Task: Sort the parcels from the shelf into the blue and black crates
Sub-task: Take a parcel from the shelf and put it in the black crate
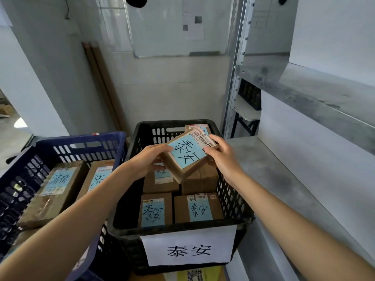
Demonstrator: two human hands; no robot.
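Observation:
A small cardboard parcel (187,154) with a light blue label and a barcode sticker is tilted above the black crate (178,230). My left hand (148,159) grips its left edge and my right hand (221,155) grips its right side. Several brown parcels with blue labels lie inside the black crate, which carries a white paper sign on its front. The blue crate (60,147) stands to the left and holds brown parcels with a different handwritten label.
A grey metal shelf (284,179) runs along the right, its surface bare where visible, with an upper shelf board above. A whiteboard (176,27) hangs on the tiled wall behind. Wooden strips lean in the corner. A yellow item lies under the black crate.

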